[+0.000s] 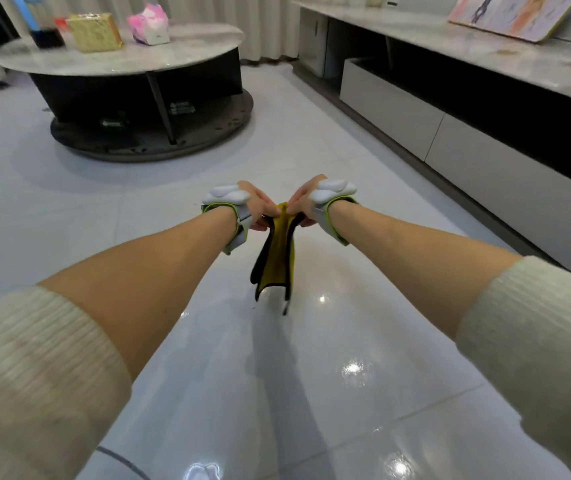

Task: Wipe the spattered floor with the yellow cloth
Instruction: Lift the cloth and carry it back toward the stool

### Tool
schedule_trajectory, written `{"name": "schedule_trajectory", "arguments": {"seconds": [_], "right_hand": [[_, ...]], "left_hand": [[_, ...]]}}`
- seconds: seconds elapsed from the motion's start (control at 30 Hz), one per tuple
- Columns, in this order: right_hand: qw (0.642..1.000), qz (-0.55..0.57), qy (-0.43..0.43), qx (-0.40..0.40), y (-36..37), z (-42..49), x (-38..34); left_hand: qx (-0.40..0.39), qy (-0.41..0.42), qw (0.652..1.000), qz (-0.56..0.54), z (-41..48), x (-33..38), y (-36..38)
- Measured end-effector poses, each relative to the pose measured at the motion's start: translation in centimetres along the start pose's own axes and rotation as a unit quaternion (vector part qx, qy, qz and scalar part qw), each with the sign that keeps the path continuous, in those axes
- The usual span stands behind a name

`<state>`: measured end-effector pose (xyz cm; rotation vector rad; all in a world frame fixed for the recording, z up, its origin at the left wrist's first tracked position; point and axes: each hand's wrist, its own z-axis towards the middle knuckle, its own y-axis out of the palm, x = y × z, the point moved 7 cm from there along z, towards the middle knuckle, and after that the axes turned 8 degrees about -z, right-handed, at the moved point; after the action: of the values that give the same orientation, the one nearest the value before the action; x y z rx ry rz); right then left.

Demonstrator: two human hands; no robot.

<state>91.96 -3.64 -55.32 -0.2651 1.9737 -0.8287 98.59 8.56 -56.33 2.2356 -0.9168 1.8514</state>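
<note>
A yellow cloth [279, 258] with dark edging hangs folded in the air in front of me, above the glossy white tiled floor [311, 358]. My left hand [258, 207] pinches its top edge from the left. My right hand [303, 204] pinches the same edge from the right, so the two hands nearly touch. Both wrists wear white and green strapped devices. The cloth's lower corners dangle just over the tiles. A tiny dark speck lies on the floor left of the cloth's bottom; other spatter is hard to make out.
A round marble-topped coffee table [121, 60] on a dark base stands at the far left, carrying a gold box [95, 31] and a pink pack [149, 24]. A long low TV cabinet [450, 109] runs along the right wall. Curtains hang at the back.
</note>
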Motion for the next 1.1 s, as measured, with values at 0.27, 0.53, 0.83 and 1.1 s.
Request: {"name": "schedule_trajectory", "arguments": {"seconds": [0.27,0.53,0.83,1.1], "right_hand": [[0.984,-0.101,0.086,-0.122,1.6,-0.8,0.6],[0.991,0.015,0.082,-0.109,0.6,-1.4,0.2],[0.983,-0.154,-0.038,0.097,-4.0,0.5,0.5],[0.961,-0.249,-0.098,-0.064,-0.3,1.0,2.5]], "left_hand": [[-0.053,-0.026,0.998,0.022,-0.4,0.4,1.0],[-0.057,0.041,0.987,0.147,-0.1,1.4,1.6],[-0.034,0.116,0.955,0.270,0.7,3.1,-1.0],[-0.054,0.103,0.964,0.237,1.6,3.2,-3.6]]}}
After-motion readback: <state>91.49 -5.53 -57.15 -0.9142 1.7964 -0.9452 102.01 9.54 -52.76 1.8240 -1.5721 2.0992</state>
